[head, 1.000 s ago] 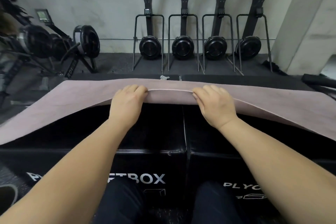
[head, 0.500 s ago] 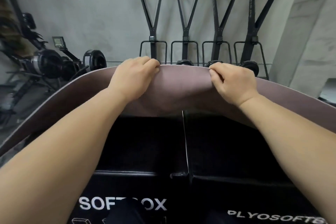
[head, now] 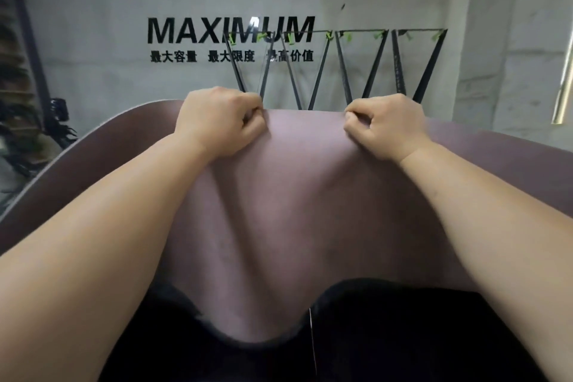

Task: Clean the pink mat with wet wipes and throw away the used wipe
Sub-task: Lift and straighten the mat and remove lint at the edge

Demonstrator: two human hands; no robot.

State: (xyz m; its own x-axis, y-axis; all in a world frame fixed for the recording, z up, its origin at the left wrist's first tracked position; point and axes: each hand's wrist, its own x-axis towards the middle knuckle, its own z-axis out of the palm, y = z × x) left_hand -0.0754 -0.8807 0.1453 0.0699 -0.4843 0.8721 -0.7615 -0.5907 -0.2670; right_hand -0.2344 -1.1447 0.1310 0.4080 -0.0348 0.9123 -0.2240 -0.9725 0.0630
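Both hands hold the pink mat (head: 310,195) up by its top edge, lifted in front of the camera. The left hand (head: 217,121) has its fingers curled over the edge, and the right hand (head: 390,127) pinches it likewise. The mat sags between and below them over what looks like black padded boxes (head: 403,335), though they are dim. Behind, the grey wall (head: 93,9) reads "MAXIMUM" (head: 231,30) above Chinese characters, partly crossed by black frames (head: 372,68).

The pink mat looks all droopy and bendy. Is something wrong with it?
It isn't lying flat. The left hand and right hand grip the top edge of the pink mat and hold it up, so it sags in folds over the black boxes. No tear, stain or spill shows.
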